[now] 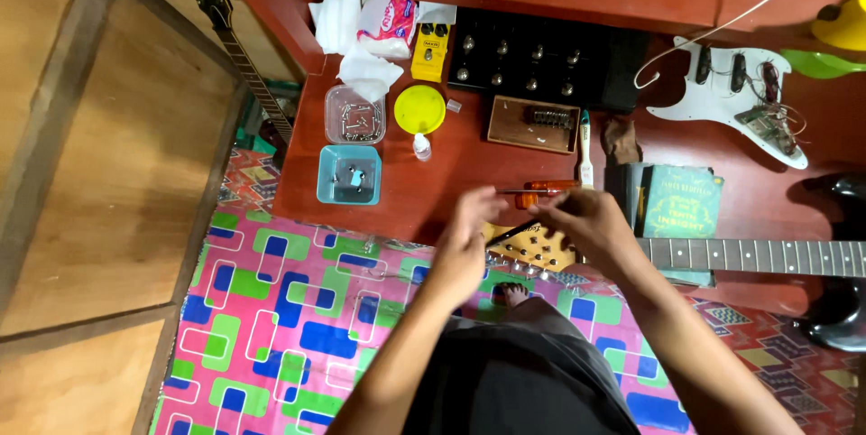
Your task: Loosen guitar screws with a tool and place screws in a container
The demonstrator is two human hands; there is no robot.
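Note:
A guitar headstock point(532, 250) of pale wood lies at the front edge of the red table point(451, 173), its dark neck point(758, 256) running off to the right. My left hand point(465, 232) rests on the headstock's left end. My right hand point(582, 218) hovers over the headstock and pinches a thin dark tool point(512, 233) that points down-left toward it. An orange-handled screwdriver point(541, 186) lies on the table just beyond my hands.
A blue tub point(349, 175), a clear tub of screws point(354, 115), a yellow lid point(419, 108) and a small bottle point(421, 146) stand to the left. Behind are a wooden box point(532, 124), a black pedal board point(532, 60), a white pickguard point(735, 87) and a green book point(681, 202).

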